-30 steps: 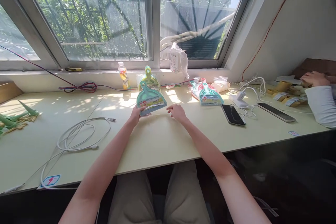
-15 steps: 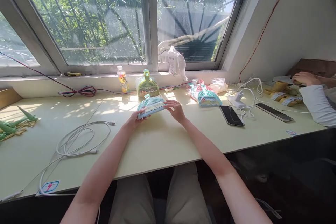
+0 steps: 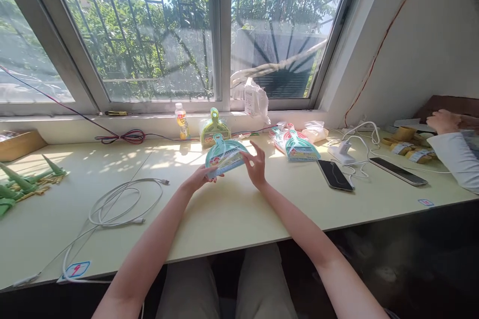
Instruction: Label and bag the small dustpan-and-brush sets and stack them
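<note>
A teal dustpan-and-brush set point(image 3: 226, 155) in clear plastic wrap is held above the table, handle pointing away from me and its wide edge tilted up at the right. My left hand point(image 3: 202, 178) grips its lower left corner, thumb on top and fingers underneath. At the right edge, my right hand point(image 3: 256, 163) pinches the plastic wrapper between thumb and forefinger, the other fingers raised. Behind it, a green wrapped dustpan set point(image 3: 214, 129) stands against the wall. More wrapped sets, a teal dustpan point(image 3: 302, 149) and a pink one point(image 3: 280, 138), lie to the right.
A drink bottle point(image 3: 182, 122) stands by the wall. Left are a coiled white cable point(image 3: 112, 202) and green cone-shaped pieces point(image 3: 26, 179). Right are two phones point(image 3: 336, 175), a white charger point(image 3: 342, 148) and tape rolls point(image 3: 406, 144). A co-worker's hand point(image 3: 444, 122) is at the far right.
The dustpan set first tipped flatter, then partly back up. My right hand moved from beside it onto its right edge, and its fingers have since lifted into a pinch. The view tilted upward.
</note>
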The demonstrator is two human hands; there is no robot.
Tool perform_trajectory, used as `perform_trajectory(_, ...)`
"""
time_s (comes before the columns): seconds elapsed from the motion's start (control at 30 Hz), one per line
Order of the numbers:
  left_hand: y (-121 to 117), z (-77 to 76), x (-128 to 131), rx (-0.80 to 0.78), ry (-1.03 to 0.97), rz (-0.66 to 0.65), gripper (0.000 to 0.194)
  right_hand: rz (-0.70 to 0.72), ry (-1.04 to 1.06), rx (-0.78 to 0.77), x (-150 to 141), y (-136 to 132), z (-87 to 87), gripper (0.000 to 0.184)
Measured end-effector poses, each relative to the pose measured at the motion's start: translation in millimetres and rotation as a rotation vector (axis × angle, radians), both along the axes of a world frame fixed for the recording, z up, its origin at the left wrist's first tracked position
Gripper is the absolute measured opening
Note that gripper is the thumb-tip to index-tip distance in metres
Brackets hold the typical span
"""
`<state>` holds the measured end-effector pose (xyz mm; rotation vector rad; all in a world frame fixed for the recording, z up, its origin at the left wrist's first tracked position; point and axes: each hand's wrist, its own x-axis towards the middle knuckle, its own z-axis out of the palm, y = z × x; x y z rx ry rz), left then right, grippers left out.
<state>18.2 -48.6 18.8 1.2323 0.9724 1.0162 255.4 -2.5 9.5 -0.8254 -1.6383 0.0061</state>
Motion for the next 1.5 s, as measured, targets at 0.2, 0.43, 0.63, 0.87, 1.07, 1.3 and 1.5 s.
perform_trajectory(0.2,-8,11.0,11,0.102,0.062,0.008,0.062,0.238,0.235,-0.350,-4,-2,-2.4,0.058)
perform_trajectory(0.43,1,7.0,1,0.074,0.148,0.058,0.064,0.476,0.399,-0.670,-7,25,-18.1,0.059)
perform_trajectory(0.63,4,3.9,1,0.085,0.239,0.020,0.063,0.561,0.372,-0.800,0,40,-25.1,0.031)
perform_trajectory(0.87,6,4.5,7,0.095,0.160,0.064,0.072,0.514,0.390,-0.820,6,47,-29.4,0.033)
perform_trajectory(1.07,11,-0.8,9,0.173,0.091,0.212,0.118,0.458,0.466,-0.887,14,57,-35.8,0.031)
perform_trajectory(1.3,13,-13.7,22,0.093,0.110,0.371,0.119,0.535,0.415,-0.908,17,54,-35.5,0.030)
perform_trajectory(1.5,12,-9.3,20,0.012,0.163,0.378,0.100,0.614,0.381,-0.893,16,42,-23.2,0.041)
